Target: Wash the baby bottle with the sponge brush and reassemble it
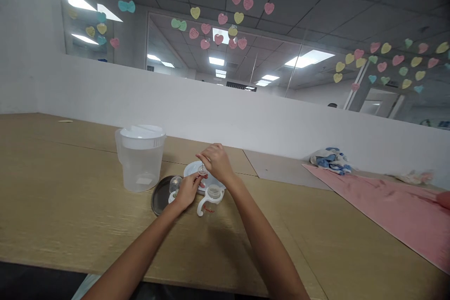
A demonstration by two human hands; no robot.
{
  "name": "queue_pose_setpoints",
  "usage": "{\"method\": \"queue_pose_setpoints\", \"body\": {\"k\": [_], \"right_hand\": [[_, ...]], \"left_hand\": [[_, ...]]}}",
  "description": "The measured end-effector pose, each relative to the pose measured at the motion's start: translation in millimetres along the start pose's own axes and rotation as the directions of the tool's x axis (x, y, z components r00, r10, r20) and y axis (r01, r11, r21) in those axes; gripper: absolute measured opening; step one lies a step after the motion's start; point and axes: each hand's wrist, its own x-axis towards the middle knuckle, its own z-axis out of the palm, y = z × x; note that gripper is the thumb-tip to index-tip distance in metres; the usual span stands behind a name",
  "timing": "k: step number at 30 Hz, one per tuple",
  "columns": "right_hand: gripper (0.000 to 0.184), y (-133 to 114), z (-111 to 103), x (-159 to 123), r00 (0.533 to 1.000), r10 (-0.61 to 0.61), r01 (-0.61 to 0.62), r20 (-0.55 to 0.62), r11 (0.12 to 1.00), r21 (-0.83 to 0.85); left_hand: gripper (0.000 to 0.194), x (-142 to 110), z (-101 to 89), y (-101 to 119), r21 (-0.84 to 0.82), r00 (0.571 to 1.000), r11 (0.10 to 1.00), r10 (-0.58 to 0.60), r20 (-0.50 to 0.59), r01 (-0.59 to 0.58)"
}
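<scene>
Pinching a small clear fitting [202,169] in the right hand [217,163], left hand [188,191] curled just beneath; it seems light, fragile, best held by its rim.

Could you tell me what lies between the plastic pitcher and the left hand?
The head view shows a dark round lid and a small glass bottle between the pitcher and left hand.

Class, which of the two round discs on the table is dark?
The dark grey lid by the left hand; the other disc is white.
</scene>
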Motion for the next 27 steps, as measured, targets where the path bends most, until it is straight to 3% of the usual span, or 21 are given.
{"method": "queue_pose_setpoints", "body": {"k": [3,6,7,9,11,14,16,18,22,25,27], "right_hand": [[0.029,-2.6,-13.9,3.6,0.983,-0.021,0.026,-0.181,0.999,0.028],[0.031,-7.9,-35.9,5.3,0.930,0.042,-0.003,-0.365,0.994,0.106],[0.031,-8.8,-45.2,5.3,0.897,0.099,-0.035,-0.431,0.988,0.152],[0.030,-6.1,-62.9,4.1,0.789,0.263,-0.128,-0.555,0.954,0.271],[0.030,5.4,-73.1,0.9,0.696,0.395,-0.195,-0.600,0.908,0.371],[0.032,36.8,-62.4,-8.0,0.682,0.582,-0.338,-0.442,0.788,0.515],[0.033,58.8,-40.7,-16.5,0.689,0.709,-0.533,-0.152,0.637,0.557],[0.034,74.4,-16.2,-25.9,0.658,0.729,-0.728,0.188,0.554,0.403],[0.023,79.6,13.5,-39.8,0.621,0.709,-0.784,0.334,0.566,0.255],[0.035,67.9,16.2,-38.8,0.652,0.657,-0.751,0.378,0.629,0.201],[0.033,56.8,16.1,-33.5,0.700,0.548,-0.690,0.458,0.684,0.236]], "left_hand": [[0.033,0.2,0.9,0.4,0.005,1.000,1.000,0.017,0.026,-0.017],[0.033,-0.5,1.5,1.2,0.042,0.999,0.999,-0.006,0.045,0.004],[0.033,-0.9,1.7,1.5,0.057,0.999,0.998,-0.015,0.045,0.012],[0.032,-1.7,2.2,1.9,0.076,0.999,0.997,-0.032,0.035,0.029],[0.032,-2.2,2.7,1.8,0.072,0.999,0.997,-0.042,0.018,0.040],[0.033,-2.4,3.3,1.0,0.062,0.999,0.997,-0.048,0.002,0.047],[0.035,-2.3,3.6,0.3,0.055,0.999,0.997,-0.046,-0.001,0.046],[0.036,-2.1,3.6,-0.5,0.039,0.999,0.998,-0.048,-0.004,0.048],[0.039,-1.6,3.3,-2.1,-0.041,0.998,0.997,-0.060,-0.005,0.060],[0.039,-1.4,2.1,-2.2,-0.093,0.998,0.993,-0.068,0.004,0.068],[0.039,-1.8,0.8,-1.8,-0.097,0.997,0.993,-0.072,0.011,0.073]]}}
